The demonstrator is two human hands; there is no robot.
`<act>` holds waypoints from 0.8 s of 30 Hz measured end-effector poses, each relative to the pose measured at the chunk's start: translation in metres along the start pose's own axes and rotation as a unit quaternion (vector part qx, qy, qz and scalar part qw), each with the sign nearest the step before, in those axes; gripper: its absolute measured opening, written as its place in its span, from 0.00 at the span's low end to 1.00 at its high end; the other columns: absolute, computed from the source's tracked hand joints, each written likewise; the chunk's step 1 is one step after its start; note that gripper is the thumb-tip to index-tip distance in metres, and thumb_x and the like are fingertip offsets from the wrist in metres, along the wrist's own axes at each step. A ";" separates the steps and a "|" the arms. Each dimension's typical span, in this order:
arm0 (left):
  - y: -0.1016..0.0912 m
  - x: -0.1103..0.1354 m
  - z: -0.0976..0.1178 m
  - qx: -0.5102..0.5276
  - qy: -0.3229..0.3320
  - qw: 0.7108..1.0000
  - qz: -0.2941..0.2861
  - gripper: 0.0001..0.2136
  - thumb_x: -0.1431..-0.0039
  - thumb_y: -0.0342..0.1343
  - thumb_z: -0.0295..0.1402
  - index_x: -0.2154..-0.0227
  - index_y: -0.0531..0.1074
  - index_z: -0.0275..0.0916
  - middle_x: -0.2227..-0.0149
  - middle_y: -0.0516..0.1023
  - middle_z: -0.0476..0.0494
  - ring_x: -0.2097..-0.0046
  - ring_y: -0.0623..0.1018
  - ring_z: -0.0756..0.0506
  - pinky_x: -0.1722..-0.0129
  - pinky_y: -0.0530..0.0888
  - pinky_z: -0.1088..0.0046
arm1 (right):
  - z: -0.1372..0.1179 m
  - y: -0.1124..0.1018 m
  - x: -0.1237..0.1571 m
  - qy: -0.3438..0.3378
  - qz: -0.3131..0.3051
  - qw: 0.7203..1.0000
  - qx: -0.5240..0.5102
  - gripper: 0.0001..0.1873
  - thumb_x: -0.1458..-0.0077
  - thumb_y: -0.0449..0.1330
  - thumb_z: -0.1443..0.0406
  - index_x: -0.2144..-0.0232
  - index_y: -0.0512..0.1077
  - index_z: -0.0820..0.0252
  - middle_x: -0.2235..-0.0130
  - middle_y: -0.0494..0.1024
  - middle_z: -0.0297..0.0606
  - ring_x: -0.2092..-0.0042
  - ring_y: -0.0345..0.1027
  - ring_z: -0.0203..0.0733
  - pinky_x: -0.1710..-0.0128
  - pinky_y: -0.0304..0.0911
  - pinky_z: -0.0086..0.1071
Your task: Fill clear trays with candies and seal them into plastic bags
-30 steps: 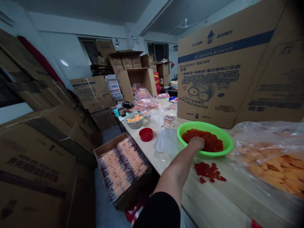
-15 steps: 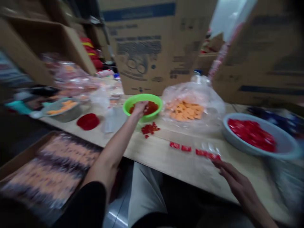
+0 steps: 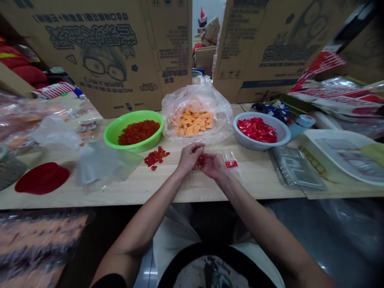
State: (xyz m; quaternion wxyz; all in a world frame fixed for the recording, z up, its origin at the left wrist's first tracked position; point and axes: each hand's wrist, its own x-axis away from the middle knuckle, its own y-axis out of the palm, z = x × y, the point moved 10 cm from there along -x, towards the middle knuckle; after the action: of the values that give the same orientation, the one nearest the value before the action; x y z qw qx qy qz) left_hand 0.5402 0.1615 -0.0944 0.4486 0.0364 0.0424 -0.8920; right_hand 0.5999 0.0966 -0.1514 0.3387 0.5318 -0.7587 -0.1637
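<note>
My two hands are together over the front middle of the table. My left hand (image 3: 189, 158) is closed, its thumb and fingertips pinched. My right hand (image 3: 213, 165) curls palm up beside it, closed around small red-orange pieces (image 3: 201, 160) that show between the hands. The fingers hide how many pieces each hand has. Under and beside my hands lie clear plastic trays, one with a small red packet (image 3: 231, 163) in it. Left of my hands is a loose pile of the same red-orange pieces (image 3: 156, 157), near a green bowl (image 3: 109, 138) full of them.
Behind my hands stands a clear bag (image 3: 222, 116) of orange pieces (image 3: 195, 122). To its right is a pale blue bowl (image 3: 283, 140) of red packets. Stacked clear trays (image 3: 295, 166) and a white tub (image 3: 333, 176) lie right; a red dish (image 3: 42, 179) lies left. Cardboard boxes (image 3: 144, 52) wall the back.
My left hand has left the green bowl and come to my right hand. The right hand has turned palm up and moved over the trays. The view has swung right.
</note>
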 end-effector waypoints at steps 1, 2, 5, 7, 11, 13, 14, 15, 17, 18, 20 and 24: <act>-0.014 -0.007 -0.004 0.016 -0.020 0.999 0.020 0.12 0.46 0.58 0.32 0.59 0.77 0.35 0.71 0.78 0.48 0.69 0.76 0.51 0.65 0.72 0.76 | -0.010 -0.003 -0.003 -0.012 0.001 0.998 0.058 0.09 0.56 0.53 0.70 0.69 0.68 0.59 0.74 0.73 0.37 0.72 0.66 0.38 0.72 0.63 0.29; -0.029 -0.012 -0.009 0.011 -0.042 0.998 0.039 0.13 0.46 0.58 0.32 0.58 0.77 0.34 0.71 0.78 0.48 0.70 0.76 0.51 0.65 0.72 0.76 | -0.019 -0.008 -0.005 -0.020 0.007 0.994 0.108 0.11 0.58 0.54 0.71 0.67 0.68 0.59 0.75 0.73 0.36 0.73 0.65 0.37 0.73 0.62 0.28; -0.063 -0.020 -0.027 -0.073 -0.108 0.990 0.047 0.11 0.50 0.59 0.28 0.62 0.77 0.32 0.74 0.76 0.49 0.73 0.74 0.52 0.69 0.72 0.76 | -0.039 -0.017 -0.015 -0.029 0.019 0.979 0.202 0.16 0.61 0.53 0.73 0.65 0.68 0.60 0.77 0.70 0.33 0.77 0.59 0.34 0.78 0.54 0.25; -0.076 -0.019 -0.036 -0.123 -0.128 0.984 0.029 0.07 0.53 0.60 0.26 0.68 0.77 0.32 0.79 0.74 0.51 0.77 0.71 0.52 0.74 0.69 0.77 | -0.045 -0.019 -0.024 -0.033 0.022 0.961 0.274 0.16 0.62 0.54 0.74 0.66 0.69 0.61 0.78 0.70 0.32 0.79 0.57 0.33 0.80 0.50 0.26; -0.082 -0.015 -0.048 -0.195 -0.130 0.972 -0.005 0.05 0.58 0.62 0.24 0.74 0.79 0.33 0.83 0.72 0.52 0.80 0.66 0.53 0.78 0.63 0.77 | -0.043 -0.006 -0.042 -0.059 0.021 0.898 0.436 0.12 0.63 0.55 0.76 0.72 0.72 0.61 0.79 0.70 0.32 0.79 0.57 0.33 0.79 0.49 0.27; -0.078 -0.015 -0.051 -0.223 -0.122 0.967 -0.016 0.06 0.57 0.62 0.25 0.72 0.80 0.33 0.83 0.71 0.53 0.80 0.66 0.53 0.78 0.62 0.77 | -0.040 0.008 -0.048 -0.074 0.013 0.860 0.504 0.12 0.62 0.57 0.76 0.74 0.74 0.61 0.79 0.71 0.31 0.76 0.59 0.34 0.76 0.52 0.27; -0.075 -0.016 -0.052 -0.234 -0.117 0.965 -0.020 0.07 0.56 0.62 0.26 0.71 0.80 0.34 0.82 0.72 0.53 0.79 0.66 0.53 0.77 0.62 0.77 | -0.038 0.015 -0.050 -0.082 0.008 0.842 0.533 0.12 0.62 0.57 0.77 0.74 0.76 0.61 0.78 0.71 0.31 0.74 0.61 0.35 0.74 0.53 0.27; -0.074 -0.018 -0.053 -0.246 -0.112 0.963 -0.022 0.07 0.55 0.62 0.27 0.71 0.80 0.34 0.82 0.72 0.53 0.79 0.67 0.52 0.77 0.62 0.77 | -0.037 0.021 -0.051 -0.088 0.004 0.825 0.558 0.13 0.62 0.58 0.77 0.74 0.77 0.61 0.78 0.72 0.31 0.72 0.63 0.36 0.72 0.54 0.27; -0.073 -0.024 -0.053 -0.269 -0.099 0.958 -0.019 0.08 0.54 0.61 0.28 0.69 0.81 0.34 0.80 0.75 0.52 0.77 0.68 0.52 0.76 0.63 0.77 | -0.036 0.029 -0.053 -0.098 0.000 0.795 0.599 0.13 0.62 0.59 0.77 0.75 0.78 0.60 0.76 0.74 0.32 0.69 0.66 0.38 0.68 0.56 0.27; -0.074 -0.028 -0.052 -0.281 -0.093 0.955 -0.016 0.08 0.53 0.61 0.29 0.69 0.81 0.34 0.78 0.76 0.51 0.76 0.69 0.51 0.75 0.64 0.77 | -0.037 0.031 -0.054 -0.101 0.001 0.783 0.614 0.13 0.62 0.59 0.77 0.74 0.79 0.60 0.75 0.75 0.33 0.68 0.67 0.38 0.67 0.57 0.27; -0.075 -0.037 -0.051 -0.304 -0.081 0.949 -0.009 0.09 0.52 0.60 0.29 0.67 0.81 0.35 0.75 0.78 0.49 0.73 0.72 0.50 0.72 0.66 0.76 | -0.040 0.029 -0.054 -0.106 0.011 0.763 0.638 0.16 0.58 0.58 0.76 0.68 0.81 0.61 0.73 0.77 0.34 0.67 0.68 0.39 0.66 0.58 0.27; -0.064 -0.055 -0.049 -0.349 -0.062 0.933 -0.053 0.08 0.53 0.60 0.27 0.70 0.82 0.35 0.71 0.82 0.47 0.68 0.76 0.47 0.66 0.69 0.76 | -0.048 0.014 -0.053 -0.109 0.037 0.737 0.666 0.21 0.50 0.53 0.74 0.56 0.79 0.64 0.71 0.77 0.35 0.69 0.68 0.37 0.69 0.59 0.26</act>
State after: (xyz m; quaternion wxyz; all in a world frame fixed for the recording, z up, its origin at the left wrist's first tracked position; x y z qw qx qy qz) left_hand 0.5230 0.2482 -0.1351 0.3872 -0.1799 0.3256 -0.8436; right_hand 0.6342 0.1556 -0.1262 -0.1807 0.5719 -0.7248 0.3390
